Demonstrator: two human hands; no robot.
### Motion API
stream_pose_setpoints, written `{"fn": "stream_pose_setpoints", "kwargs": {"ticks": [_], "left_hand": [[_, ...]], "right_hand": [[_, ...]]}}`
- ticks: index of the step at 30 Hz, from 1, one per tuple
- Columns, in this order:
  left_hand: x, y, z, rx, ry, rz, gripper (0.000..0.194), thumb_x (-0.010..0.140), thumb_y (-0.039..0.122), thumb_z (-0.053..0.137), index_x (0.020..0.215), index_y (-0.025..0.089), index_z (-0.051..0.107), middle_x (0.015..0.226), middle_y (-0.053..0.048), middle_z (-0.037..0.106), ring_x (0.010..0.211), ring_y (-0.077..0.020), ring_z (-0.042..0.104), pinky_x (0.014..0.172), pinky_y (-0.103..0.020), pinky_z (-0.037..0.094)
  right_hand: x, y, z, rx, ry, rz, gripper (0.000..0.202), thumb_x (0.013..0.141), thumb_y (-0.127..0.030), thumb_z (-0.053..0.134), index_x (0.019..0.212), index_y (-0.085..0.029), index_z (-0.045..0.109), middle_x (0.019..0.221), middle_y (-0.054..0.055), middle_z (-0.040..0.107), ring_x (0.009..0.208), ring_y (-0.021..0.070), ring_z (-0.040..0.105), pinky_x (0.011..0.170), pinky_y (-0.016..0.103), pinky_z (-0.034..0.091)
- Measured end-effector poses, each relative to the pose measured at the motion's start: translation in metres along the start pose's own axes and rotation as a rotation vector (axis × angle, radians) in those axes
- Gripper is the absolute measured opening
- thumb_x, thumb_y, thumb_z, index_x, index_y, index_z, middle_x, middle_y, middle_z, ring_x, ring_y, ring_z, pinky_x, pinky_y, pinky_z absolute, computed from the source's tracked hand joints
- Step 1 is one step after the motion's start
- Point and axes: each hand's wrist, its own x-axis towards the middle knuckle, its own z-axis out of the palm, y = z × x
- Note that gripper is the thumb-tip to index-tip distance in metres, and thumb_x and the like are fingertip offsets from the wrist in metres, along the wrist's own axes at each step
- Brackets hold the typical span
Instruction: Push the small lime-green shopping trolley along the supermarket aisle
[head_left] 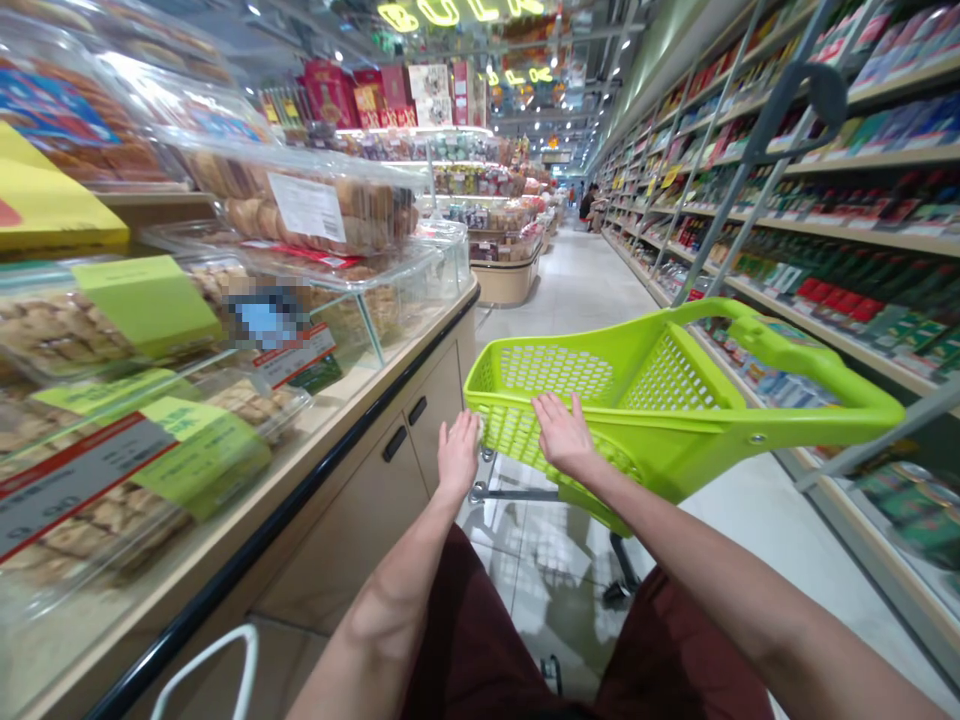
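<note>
In a shop aisle (577, 262), lime-green perforated plastic shopping cart (679, 440) between wood-fronted desk (375, 490) and packed shelves (885, 160), long axis crosswise, handle (862, 405) pointing right, left hand (457, 455) by its left end, right hand (566, 437) at its near side, each grip open.

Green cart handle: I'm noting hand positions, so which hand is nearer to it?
Right. The right hand is left of the handle, by the green basket; the left hand is farther left, at its end.
</note>
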Motion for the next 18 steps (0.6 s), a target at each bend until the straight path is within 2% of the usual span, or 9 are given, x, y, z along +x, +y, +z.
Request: {"fn": "stream_pose_setpoints", "kwargs": {"ticks": [2,4,6,9,11,14,16,18], "left_hand": [[0.009,0.002,-0.009,-0.035,0.156,-0.157,0.059,0.074,0.001,0.035,0.131,0.015,0.037,0.138,-0.011,0.038,0.128,-0.0185,0.033,0.108,-0.046,0.016],[0.015,0.012,-0.012,-0.073,0.239,-0.232,0.061,0.075,0.003,0.036,0.134,0.016,0.032,0.140,-0.011,0.034,0.130,-0.0176,0.029,0.109,-0.045,0.015],[0.015,0.027,-0.007,-0.100,0.206,-0.187,0.061,0.076,0.004,0.035,0.135,0.017,0.030,0.141,-0.010,0.032,0.131,-0.0166,0.027,0.109,-0.044,0.016],[0.002,0.045,0.007,-0.091,0.054,-0.094,0.059,0.076,0.002,0.032,0.133,0.017,0.033,0.141,-0.010,0.034,0.130,-0.0170,0.029,0.108,-0.046,0.018],[-0.013,0.047,0.016,-0.067,-0.045,-0.071,0.058,0.076,0.000,0.030,0.131,0.016,0.038,0.138,-0.011,0.037,0.129,-0.0181,0.032,0.107,-0.048,0.020],[-0.035,0.036,0.021,-0.037,-0.147,-0.028,0.057,0.074,-0.001,0.031,0.127,0.015,0.043,0.135,-0.012,0.042,0.126,-0.0193,0.037,0.106,-0.048,0.022],[-0.040,0.025,0.015,-0.026,-0.123,-0.018,0.057,0.074,-0.001,0.032,0.127,0.016,0.043,0.135,-0.011,0.042,0.126,-0.0192,0.037,0.106,-0.049,0.020],[-0.033,0.018,0.002,-0.022,-0.021,-0.040,0.059,0.073,-0.001,0.033,0.129,0.017,0.040,0.136,-0.011,0.040,0.127,-0.0187,0.035,0.107,-0.050,0.017]], "right_hand": [[-0.005,0.002,0.000,0.009,0.012,0.002,0.059,0.076,-0.022,0.040,0.133,-0.006,0.034,0.138,0.015,0.036,0.130,0.0267,0.025,0.106,0.053,0.001],[-0.009,0.003,0.000,0.017,0.022,0.017,0.059,0.076,-0.022,0.040,0.133,-0.006,0.035,0.138,0.015,0.036,0.130,0.0269,0.023,0.106,0.053,0.000],[-0.011,0.003,-0.001,0.021,0.025,0.024,0.059,0.076,-0.022,0.040,0.132,-0.005,0.035,0.139,0.015,0.035,0.131,0.0270,0.022,0.106,0.053,0.001],[-0.014,0.003,-0.003,0.023,0.026,0.026,0.058,0.077,-0.022,0.041,0.133,-0.007,0.035,0.139,0.014,0.035,0.131,0.0267,0.021,0.106,0.053,0.000],[-0.017,0.002,-0.004,0.024,0.025,0.033,0.058,0.077,-0.022,0.042,0.133,-0.008,0.036,0.140,0.013,0.034,0.131,0.0257,0.023,0.106,0.052,0.000],[-0.023,0.002,-0.007,0.025,0.028,0.050,0.056,0.077,-0.020,0.042,0.132,-0.009,0.036,0.140,0.013,0.033,0.131,0.0238,0.025,0.107,0.049,0.001],[-0.029,0.001,-0.010,0.030,0.026,0.060,0.056,0.077,-0.019,0.042,0.132,-0.010,0.036,0.140,0.013,0.033,0.130,0.0235,0.026,0.107,0.049,0.003],[-0.034,0.001,-0.012,0.039,0.023,0.070,0.056,0.077,-0.020,0.042,0.132,-0.009,0.037,0.140,0.013,0.034,0.130,0.0239,0.027,0.107,0.048,0.004]]}}
